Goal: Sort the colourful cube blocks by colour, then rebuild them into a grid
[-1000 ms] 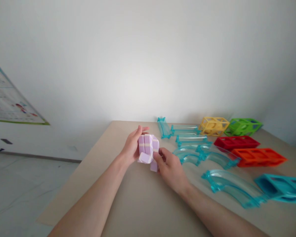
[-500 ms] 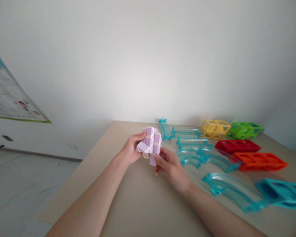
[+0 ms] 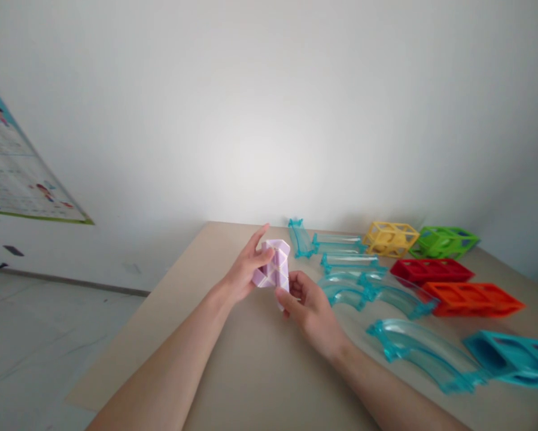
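The left hand (image 3: 246, 266), at nine o'clock from the lilac block (image 3: 283, 266), shows the biggest change: half a second ago its thumb was at the block's left edge, and now it lies across the upper-left face, with the index finger lifted toward one o'clock. The block itself, held above the table (image 3: 251, 371), shows a narrower front than the broad one seen then — it seems to have been turned, though I can't tell whether a joint twisted or the whole thing rotated. At the block's five o'clock, the right hand (image 3: 311, 308) has barely shifted, its thumb pressing the lower end. I read this as reworking the shape under a changed left grip, not letting go; both hands are clamped on the block.

From its left, the block has a wedge jutting toward eight o'clock, then an upright front with an angled top, and a narrow end pointing down to about six o'clock, partly behind the right thumb. Its faces are pale purple, with cream lines along the edges; the left fingers and thumb hide some of it.

Farther right, clear teal tracks (image 3: 349, 261) lie between two and four o'clock — well apart from the block and untouched.
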A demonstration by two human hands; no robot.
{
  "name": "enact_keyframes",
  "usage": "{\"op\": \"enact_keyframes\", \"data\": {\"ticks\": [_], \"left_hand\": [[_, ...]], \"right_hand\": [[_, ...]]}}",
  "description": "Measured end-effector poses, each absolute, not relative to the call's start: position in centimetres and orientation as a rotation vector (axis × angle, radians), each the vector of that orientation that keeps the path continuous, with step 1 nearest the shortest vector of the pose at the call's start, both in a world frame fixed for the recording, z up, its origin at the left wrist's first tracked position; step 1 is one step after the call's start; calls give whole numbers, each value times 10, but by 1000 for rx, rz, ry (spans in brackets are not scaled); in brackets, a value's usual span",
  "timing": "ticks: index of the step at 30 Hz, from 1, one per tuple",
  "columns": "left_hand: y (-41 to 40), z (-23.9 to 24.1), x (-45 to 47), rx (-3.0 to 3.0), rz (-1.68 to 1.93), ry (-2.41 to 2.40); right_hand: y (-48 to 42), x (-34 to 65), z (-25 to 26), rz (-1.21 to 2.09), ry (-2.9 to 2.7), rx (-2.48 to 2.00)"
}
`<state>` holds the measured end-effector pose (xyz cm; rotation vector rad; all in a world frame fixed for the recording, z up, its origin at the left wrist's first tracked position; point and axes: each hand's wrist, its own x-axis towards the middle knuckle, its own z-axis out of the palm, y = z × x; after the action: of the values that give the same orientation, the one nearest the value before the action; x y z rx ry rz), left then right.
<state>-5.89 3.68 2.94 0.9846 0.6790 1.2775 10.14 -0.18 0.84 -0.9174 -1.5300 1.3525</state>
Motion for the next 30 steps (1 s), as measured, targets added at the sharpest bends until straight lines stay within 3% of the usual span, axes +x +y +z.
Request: {"op": "enact_keyframes", "data": {"ticks": [10,17,30], "left_hand": [[34,25,-53,1331,1345,858],[34,26,-54,1349,1343,829],[33,22,-63,1431,1248,739]], "right_hand": [[-4,102,11,1396,-1548,-1030],[6,105,11,1703,-1311,-982],[9,112,26,1766,-1184,-1144]]}}
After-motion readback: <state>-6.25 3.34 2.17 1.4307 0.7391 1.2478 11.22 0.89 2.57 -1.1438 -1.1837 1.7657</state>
